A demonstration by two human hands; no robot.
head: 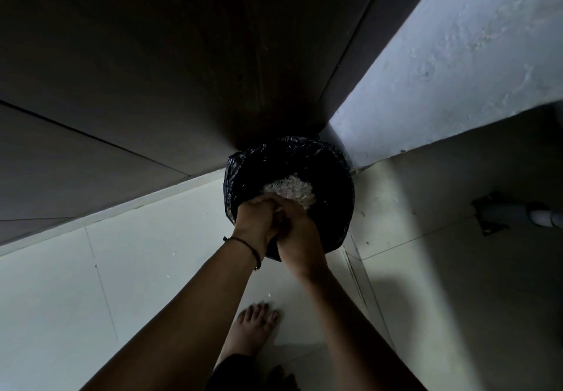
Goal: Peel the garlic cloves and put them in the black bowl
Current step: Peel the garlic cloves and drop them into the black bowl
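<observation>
Our forearms stretch down from the bottom edge, and between them a bare foot (253, 326) stands on the pale tiled floor (146, 271). The left hand (257, 218), a dark thread band (243, 243) on its wrist, and the right hand (300, 233) are pressed close together, fingers curled in. We cannot tell what they hold, if anything. Both hover over the near rim of a round bin (335, 174) lined with a black bag. Inside it, just past our knuckles, lies a heap of pale papery scraps (292, 189), garlic skins by the look. The bin sits in the corner between a dark door (213, 55) and a white wall (457, 70).
</observation>
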